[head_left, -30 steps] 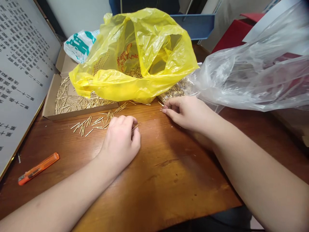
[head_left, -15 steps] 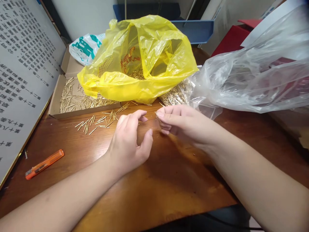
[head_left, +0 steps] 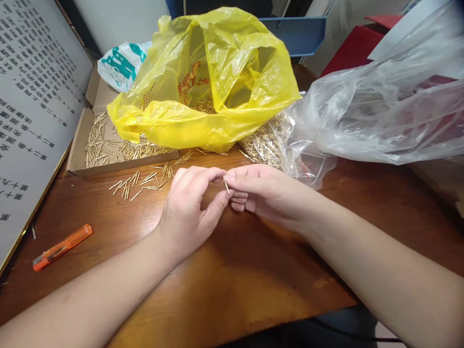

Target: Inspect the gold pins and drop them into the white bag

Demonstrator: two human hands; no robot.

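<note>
My left hand (head_left: 188,208) and my right hand (head_left: 268,191) meet above the wooden table (head_left: 253,261), fingertips touching around one thin gold pin (head_left: 225,185). Both hands pinch it, index finger and thumb on each side. Loose gold pins (head_left: 145,181) lie scattered on the table just left of my left hand. A shallow cardboard box (head_left: 78,154) behind them holds many more pins. A yellow plastic bag (head_left: 206,82) with pins inside stands behind my hands. More pins spill from a clear plastic bag (head_left: 380,111) at the right.
An orange utility knife (head_left: 61,247) lies at the front left of the table. A framed board with printed text (head_left: 29,111) leans along the left edge. A white and green bag (head_left: 121,65), a blue tray (head_left: 297,34) and a red box (head_left: 348,48) stand at the back.
My right hand lifted from the table near the clear bag and moved left with a pin. My left hand rose from the loose pins, opened, and closed its fingertips on the same pin.
</note>
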